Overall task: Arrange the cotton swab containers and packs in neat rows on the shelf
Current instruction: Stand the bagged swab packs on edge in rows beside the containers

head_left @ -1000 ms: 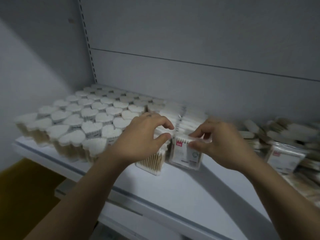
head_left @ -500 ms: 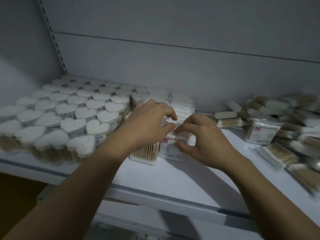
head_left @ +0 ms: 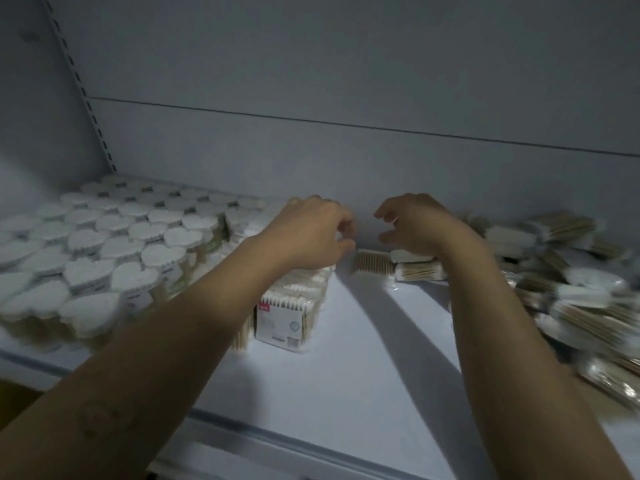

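Clear packs of wooden cotton swabs point(head_left: 291, 308) stand upright in a tight row on the white shelf point(head_left: 363, 358), the front one showing a red-marked label. My left hand point(head_left: 311, 233) hovers over the far end of that row, fingers loosely curled, with nothing visible in it. My right hand point(head_left: 415, 226) hangs apart from it near the back wall, fingers relaxed and empty, above two loose packs point(head_left: 394, 265) lying flat. Heart-shaped swab containers point(head_left: 104, 251) fill the left of the shelf in even rows.
A jumbled pile of swab packs point(head_left: 568, 282) covers the right side of the shelf. The grey back panel point(head_left: 346, 150) rises right behind the hands. The shelf's front lip point(head_left: 277, 441) runs across the bottom. A slotted upright point(head_left: 86, 98) stands at the left.
My right hand has let go of the front pack, which now stands in the row. Both hands have lifted and moved back toward the wall. The view has shifted right.
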`<act>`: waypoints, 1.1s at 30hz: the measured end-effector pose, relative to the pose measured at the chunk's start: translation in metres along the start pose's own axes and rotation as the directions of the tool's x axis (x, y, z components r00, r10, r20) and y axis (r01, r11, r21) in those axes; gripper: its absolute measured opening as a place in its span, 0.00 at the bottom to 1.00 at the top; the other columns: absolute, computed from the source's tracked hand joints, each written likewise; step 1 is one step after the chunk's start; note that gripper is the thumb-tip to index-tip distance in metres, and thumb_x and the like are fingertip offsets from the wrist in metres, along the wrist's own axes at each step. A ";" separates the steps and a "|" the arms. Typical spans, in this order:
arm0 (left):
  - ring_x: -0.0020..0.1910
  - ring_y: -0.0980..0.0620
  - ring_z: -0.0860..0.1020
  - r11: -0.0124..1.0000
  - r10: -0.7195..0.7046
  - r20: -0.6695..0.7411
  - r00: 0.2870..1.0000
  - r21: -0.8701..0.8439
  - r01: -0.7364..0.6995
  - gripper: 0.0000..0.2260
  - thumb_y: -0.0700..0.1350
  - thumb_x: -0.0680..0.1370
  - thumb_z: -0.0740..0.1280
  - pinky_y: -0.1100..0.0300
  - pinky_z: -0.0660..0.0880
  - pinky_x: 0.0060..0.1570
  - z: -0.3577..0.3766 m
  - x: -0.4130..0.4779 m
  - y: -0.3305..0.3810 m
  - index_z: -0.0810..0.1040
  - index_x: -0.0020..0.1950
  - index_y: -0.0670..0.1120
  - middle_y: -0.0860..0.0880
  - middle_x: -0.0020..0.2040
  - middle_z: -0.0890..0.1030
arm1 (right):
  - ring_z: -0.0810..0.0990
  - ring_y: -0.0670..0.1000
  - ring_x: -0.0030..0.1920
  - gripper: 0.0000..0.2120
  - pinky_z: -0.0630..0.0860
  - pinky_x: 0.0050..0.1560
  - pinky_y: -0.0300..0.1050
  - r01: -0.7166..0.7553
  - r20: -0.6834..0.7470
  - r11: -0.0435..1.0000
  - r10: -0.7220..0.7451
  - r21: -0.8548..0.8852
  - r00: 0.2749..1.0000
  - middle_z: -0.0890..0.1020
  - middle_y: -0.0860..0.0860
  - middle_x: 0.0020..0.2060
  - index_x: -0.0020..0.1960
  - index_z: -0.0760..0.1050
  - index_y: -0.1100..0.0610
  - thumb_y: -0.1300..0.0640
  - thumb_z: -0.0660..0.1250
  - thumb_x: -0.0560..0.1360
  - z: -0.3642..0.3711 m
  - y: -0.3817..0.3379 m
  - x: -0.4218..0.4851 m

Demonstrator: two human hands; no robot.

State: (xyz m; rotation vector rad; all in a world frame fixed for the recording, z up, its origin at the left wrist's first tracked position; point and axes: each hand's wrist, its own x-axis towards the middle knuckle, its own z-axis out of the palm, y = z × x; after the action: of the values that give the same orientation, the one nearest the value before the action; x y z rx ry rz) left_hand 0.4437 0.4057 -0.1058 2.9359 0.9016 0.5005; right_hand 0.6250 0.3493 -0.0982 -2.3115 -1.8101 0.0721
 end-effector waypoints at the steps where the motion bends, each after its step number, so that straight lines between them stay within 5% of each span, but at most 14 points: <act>1: 0.58 0.49 0.75 1.000 -0.019 0.014 1.000 0.012 0.019 0.11 0.54 0.77 0.65 0.53 0.69 0.59 0.003 0.004 0.002 0.79 0.58 0.54 0.54 0.57 0.80 | 0.77 0.53 0.59 0.23 0.72 0.60 0.44 0.022 0.029 1.000 -0.022 0.006 0.999 0.77 0.52 0.62 0.67 0.73 0.53 0.53 0.72 0.73 0.005 0.000 0.007; 9: 0.60 0.52 0.75 0.989 -0.129 -0.002 0.992 -0.070 0.128 0.09 0.53 0.77 0.67 0.54 0.69 0.63 0.008 -0.013 0.000 0.80 0.57 0.55 0.55 0.57 0.80 | 0.80 0.55 0.51 0.27 0.77 0.52 0.46 0.067 0.335 0.985 -0.010 -0.159 0.942 0.82 0.52 0.53 0.57 0.78 0.56 0.48 0.80 0.61 0.064 -0.001 0.025; 13: 0.60 0.57 0.75 0.964 -0.191 -0.032 0.981 -0.197 0.181 0.09 0.50 0.78 0.68 0.66 0.65 0.57 0.001 -0.031 -0.006 0.81 0.58 0.52 0.56 0.58 0.80 | 0.80 0.55 0.53 0.21 0.77 0.54 0.47 0.102 0.226 0.978 -0.061 -0.179 0.972 0.82 0.52 0.53 0.55 0.79 0.52 0.54 0.79 0.63 0.071 0.001 0.026; 20: 0.55 0.62 0.75 0.925 -0.280 -0.067 0.958 -0.287 0.250 0.05 0.50 0.78 0.68 0.63 0.68 0.56 -0.024 -0.052 -0.019 0.79 0.53 0.56 0.59 0.53 0.80 | 0.81 0.56 0.45 0.15 0.81 0.45 0.52 0.061 0.143 0.993 -0.075 0.098 0.987 0.82 0.55 0.49 0.53 0.79 0.58 0.52 0.71 0.70 0.049 0.003 0.022; 24: 0.55 0.63 0.75 0.922 -0.288 -0.074 0.955 -0.291 0.255 0.07 0.50 0.78 0.69 0.65 0.67 0.55 -0.019 -0.054 -0.014 0.80 0.55 0.54 0.59 0.54 0.80 | 0.76 0.56 0.43 0.07 0.68 0.39 0.43 0.065 -0.059 0.979 -0.054 0.195 0.997 0.82 0.56 0.46 0.46 0.79 0.57 0.55 0.66 0.74 0.018 0.011 0.016; 28: 0.57 0.61 0.74 0.926 -0.268 -0.138 0.954 -0.310 0.215 0.11 0.49 0.77 0.69 0.63 0.69 0.59 -0.012 -0.053 -0.005 0.78 0.60 0.55 0.58 0.57 0.78 | 0.80 0.52 0.43 0.10 0.75 0.42 0.42 0.107 -0.243 0.804 0.048 0.585 0.969 0.82 0.51 0.43 0.52 0.80 0.50 0.61 0.65 0.73 -0.014 0.005 -0.003; 31: 0.62 0.57 0.72 0.942 -0.233 -0.234 0.944 -0.295 0.159 0.20 0.51 0.76 0.70 0.63 0.66 0.61 -0.010 -0.051 0.004 0.72 0.67 0.55 0.54 0.66 0.72 | 0.83 0.49 0.40 0.14 0.79 0.35 0.41 0.160 -0.211 0.502 0.045 0.850 0.976 0.84 0.53 0.44 0.55 0.79 0.52 0.66 0.64 0.73 -0.029 -0.010 -0.018; 33: 0.67 0.54 0.68 0.948 -0.222 -0.308 0.925 -0.291 0.130 0.26 0.54 0.74 0.71 0.61 0.64 0.64 -0.007 -0.052 0.010 0.69 0.70 0.55 0.53 0.70 0.65 | 0.84 0.50 0.38 0.15 0.78 0.34 0.40 0.184 -0.188 0.419 -0.032 0.889 0.982 0.84 0.53 0.43 0.55 0.79 0.54 0.68 0.63 0.73 -0.033 -0.020 -0.026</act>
State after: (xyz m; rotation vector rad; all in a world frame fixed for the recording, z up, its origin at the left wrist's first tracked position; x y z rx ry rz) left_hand 0.4061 0.3685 -0.1135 2.5373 1.0257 1.0458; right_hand 0.6053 0.3245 -0.0648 -1.3368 -1.2886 0.6780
